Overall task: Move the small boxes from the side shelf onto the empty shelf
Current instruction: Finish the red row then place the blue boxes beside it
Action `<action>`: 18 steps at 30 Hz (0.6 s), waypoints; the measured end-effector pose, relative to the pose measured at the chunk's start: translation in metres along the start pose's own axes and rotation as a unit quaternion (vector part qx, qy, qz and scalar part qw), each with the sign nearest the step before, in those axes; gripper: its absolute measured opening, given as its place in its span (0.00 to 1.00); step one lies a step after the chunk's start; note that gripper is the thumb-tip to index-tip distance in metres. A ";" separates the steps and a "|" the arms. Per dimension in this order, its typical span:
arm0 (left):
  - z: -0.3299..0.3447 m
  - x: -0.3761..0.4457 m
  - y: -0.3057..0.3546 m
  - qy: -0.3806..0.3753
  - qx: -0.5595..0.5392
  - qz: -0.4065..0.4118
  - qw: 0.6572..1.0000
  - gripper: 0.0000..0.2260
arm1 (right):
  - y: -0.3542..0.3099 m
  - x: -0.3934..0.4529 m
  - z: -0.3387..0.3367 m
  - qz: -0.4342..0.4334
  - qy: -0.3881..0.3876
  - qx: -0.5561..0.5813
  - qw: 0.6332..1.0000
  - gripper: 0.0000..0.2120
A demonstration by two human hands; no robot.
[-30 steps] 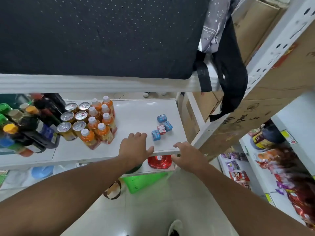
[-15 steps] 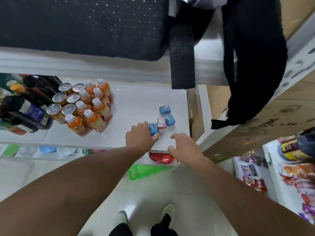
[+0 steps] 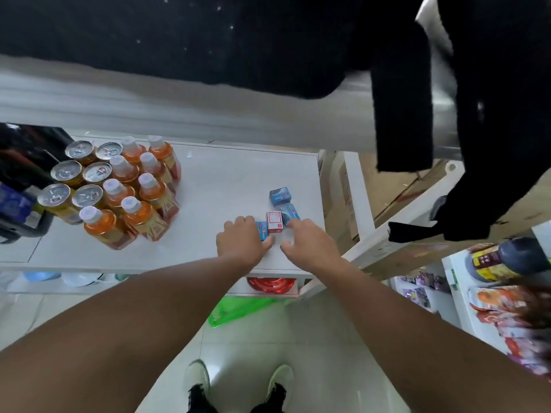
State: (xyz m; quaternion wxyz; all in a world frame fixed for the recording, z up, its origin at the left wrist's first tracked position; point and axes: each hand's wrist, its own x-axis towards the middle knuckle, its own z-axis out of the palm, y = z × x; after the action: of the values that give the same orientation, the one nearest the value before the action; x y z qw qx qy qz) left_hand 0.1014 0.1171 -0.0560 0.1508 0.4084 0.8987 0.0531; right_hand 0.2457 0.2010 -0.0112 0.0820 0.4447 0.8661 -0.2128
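Observation:
Several small boxes lie on the white shelf (image 3: 232, 180) near its right end: a blue box (image 3: 280, 195) at the back, a second blue box (image 3: 290, 213) in front of it, a red-and-white box (image 3: 274, 222) and a blue box (image 3: 262, 229) at the front. My left hand (image 3: 241, 242) rests palm down with its fingers against the front blue box, partly hiding it. Over on the other side, my right hand (image 3: 310, 244) has its fingers spread, the fingertips touching the second blue box and the red-and-white one. Neither hand has lifted a box.
Orange drink bottles (image 3: 143, 201) and cans (image 3: 77, 180) crowd the shelf's left half, dark bottles (image 3: 21, 186) beyond them. A black bag (image 3: 492, 114) hangs at upper right. The side shelf (image 3: 459, 293) with snack packets stands at right. Red items (image 3: 269, 284) sit below.
Both hands have moved forward from the shelf's front edge to the boxes. The view has tilted down, so my shoes show on the floor.

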 end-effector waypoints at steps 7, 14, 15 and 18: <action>-0.008 0.001 -0.039 -0.003 -0.011 0.056 0.998 0.17 | -0.012 0.025 0.018 0.020 0.020 0.003 1.000 0.20; -0.024 0.000 -0.092 0.021 -0.013 0.095 0.995 0.16 | -0.036 0.054 0.038 0.057 0.067 -0.024 0.996 0.24; -0.025 -0.002 -0.097 0.024 -0.017 0.096 0.995 0.16 | -0.039 0.056 0.042 0.060 0.074 -0.019 0.995 0.24; -0.025 -0.005 -0.107 0.037 -0.024 0.102 0.994 0.17 | -0.045 0.058 0.055 0.062 0.104 -0.019 0.992 0.21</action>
State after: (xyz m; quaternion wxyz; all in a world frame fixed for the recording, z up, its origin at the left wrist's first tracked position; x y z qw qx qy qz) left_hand 0.0203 0.0434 -0.0540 0.1210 0.4919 0.8559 0.1046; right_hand 0.1723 0.1957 -0.0664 0.0131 0.5154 0.8448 -0.1433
